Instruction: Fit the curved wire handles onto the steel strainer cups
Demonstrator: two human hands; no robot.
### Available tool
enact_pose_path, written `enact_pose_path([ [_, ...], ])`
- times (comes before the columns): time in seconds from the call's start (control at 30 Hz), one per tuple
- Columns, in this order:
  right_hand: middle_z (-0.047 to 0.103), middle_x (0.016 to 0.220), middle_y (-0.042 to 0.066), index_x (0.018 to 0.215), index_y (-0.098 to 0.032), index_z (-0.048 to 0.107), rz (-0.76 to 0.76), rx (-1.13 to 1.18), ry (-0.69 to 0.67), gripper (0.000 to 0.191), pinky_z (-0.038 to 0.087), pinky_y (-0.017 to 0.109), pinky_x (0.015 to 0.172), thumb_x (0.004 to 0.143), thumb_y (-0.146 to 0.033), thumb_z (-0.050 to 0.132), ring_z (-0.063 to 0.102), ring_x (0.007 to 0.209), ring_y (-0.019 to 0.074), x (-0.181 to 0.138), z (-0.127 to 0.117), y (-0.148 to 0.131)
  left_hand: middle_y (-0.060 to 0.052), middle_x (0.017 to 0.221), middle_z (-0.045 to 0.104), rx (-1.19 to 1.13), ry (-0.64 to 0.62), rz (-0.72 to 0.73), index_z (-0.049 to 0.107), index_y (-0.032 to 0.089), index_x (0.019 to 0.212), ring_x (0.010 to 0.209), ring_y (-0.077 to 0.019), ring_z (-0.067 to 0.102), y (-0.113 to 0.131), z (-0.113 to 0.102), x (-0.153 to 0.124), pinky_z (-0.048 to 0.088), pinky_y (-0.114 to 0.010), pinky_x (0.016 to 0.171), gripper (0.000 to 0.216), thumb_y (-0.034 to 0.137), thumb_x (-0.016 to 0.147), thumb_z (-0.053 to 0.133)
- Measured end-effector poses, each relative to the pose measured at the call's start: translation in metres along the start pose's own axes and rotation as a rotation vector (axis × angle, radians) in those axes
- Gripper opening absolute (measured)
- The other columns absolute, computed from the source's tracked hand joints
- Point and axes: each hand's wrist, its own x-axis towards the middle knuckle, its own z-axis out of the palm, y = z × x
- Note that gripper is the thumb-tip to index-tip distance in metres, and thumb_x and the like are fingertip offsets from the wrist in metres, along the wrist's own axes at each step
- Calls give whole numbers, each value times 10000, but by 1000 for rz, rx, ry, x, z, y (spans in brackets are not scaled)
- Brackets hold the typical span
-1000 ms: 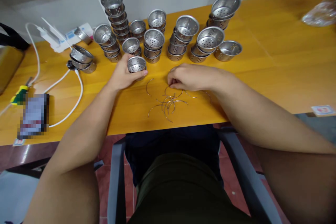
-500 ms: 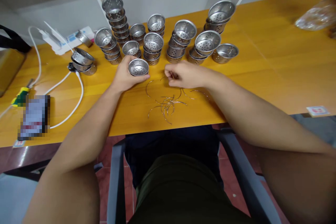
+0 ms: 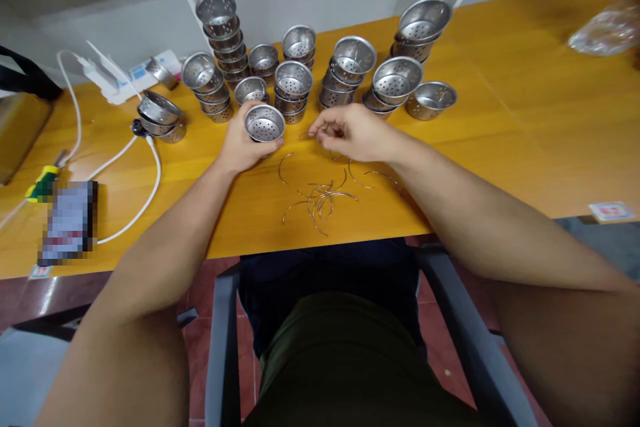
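My left hand (image 3: pixel 240 143) is wrapped round a small perforated steel strainer cup (image 3: pixel 265 123), holding it upright just above the yellow table (image 3: pixel 500 120). Just right of the cup, my right hand (image 3: pixel 350 133) pinches a thin curved wire handle (image 3: pixel 305 135), its tip pointing toward the cup. Several more curved wire handles (image 3: pixel 320 197) lie in a loose heap near the table's front edge, below both hands.
Stacks of identical strainer cups (image 3: pixel 295 80) stand in a row behind my hands, with two more cups (image 3: pixel 157 113) at the left. A white cable (image 3: pixel 145 193), a power strip (image 3: pixel 107 77), a screwdriver (image 3: pixel 43 183) and a clear plastic bag (image 3: pixel 605 30) also lie on the table.
My right hand lifted off the wire heap with one handle and moved up and left toward the cup. My left hand raised the cup slightly.
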Motion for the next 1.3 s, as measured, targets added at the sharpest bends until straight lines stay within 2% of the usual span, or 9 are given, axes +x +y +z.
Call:
enact_pose_path([
  [0.13, 673, 792, -24, 1101, -216, 829, -38, 19, 31, 108, 487, 368, 744, 1003, -170, 835, 558, 714, 171, 1, 1, 6, -120, 1384, 850, 20, 20, 75, 670, 259, 1515, 1264, -387, 901, -14, 3, -4, 787, -652, 1213, 1077, 768, 741, 1218],
  [0.33, 717, 864, 9, 1125, -243, 852, -75, 63, 154, 99, 481, 357, 687, 1126, -331, 898, 574, 735, 182, 2, 0, 6, -127, 1567, 764, 3, 113, 237, 530, 360, 1711, 1405, -391, 866, -14, -3, -5, 765, -655, 1279, 1140, 830, 867, 1137],
  [0.47, 744, 944, 35, 1240, -257, 891, -125, 71, 270, 267, 515, 370, 671, 1154, -502, 955, 575, 743, 194, 3, 1, 2, -138, 1594, 738, 0, 129, 284, 552, 390, 1715, 1499, -437, 829, 2, -3, -5, 730, -729, 1339, 1099, 853, 888, 1108],
  [0.63, 682, 874, 28, 1218, -272, 910, -155, 41, 344, 408, 513, 373, 617, 1206, -680, 901, 538, 701, 194, 2, 4, -6, -103, 1514, 813, -91, 63, 299, 612, 380, 1670, 1360, -372, 896, 32, 11, -14, 802, -631, 1224, 1127, 907, 834, 1154],
  [0.77, 625, 836, 4, 1204, -277, 897, -165, 89, 379, 501, 500, 361, 582, 1171, -776, 923, 501, 662, 178, 2, 8, -13, -92, 1488, 827, -75, 76, 295, 690, 350, 1618, 1397, -380, 886, 53, 18, -20, 772, -664, 1315, 1124, 814, 760, 1250],
  [0.9, 615, 828, -10, 1244, -280, 904, -186, 137, 367, 464, 505, 350, 601, 1171, -738, 930, 506, 677, 178, 1, 15, -21, -106, 1508, 825, -46, 151, 270, 717, 312, 1541, 1458, -389, 855, 53, 28, -19, 727, -690, 1379, 1010, 793, 817, 1231],
  [1.07, 626, 831, -11, 1252, -274, 922, -227, 83, 354, 348, 444, 337, 616, 1230, -616, 861, 501, 683, 168, 2, 26, -22, -42, 1378, 859, -112, 185, 379, 636, 364, 1562, 1157, -275, 887, 39, 47, -13, 812, -541, 1028, 1113, 968, 791, 1165],
  [1.13, 633, 830, -7, 1229, -270, 920, -225, 49, 375, 321, 446, 344, 632, 1240, -582, 846, 501, 688, 169, 4, 27, -20, -52, 1408, 853, -127, 163, 419, 620, 375, 1613, 1155, -274, 897, 39, 51, -14, 800, -504, 976, 1092, 991, 855, 1110],
  [1.3, 632, 823, -3, 1232, -273, 912, -165, 14, 408, 283, 493, 359, 665, 1230, -553, 868, 520, 713, 187, 6, 27, -17, -89, 1523, 802, -104, 52, 298, 570, 353, 1684, 1389, -339, 889, 42, 53, -22, 772, -552, 1242, 1024, 917, 982, 1058],
])
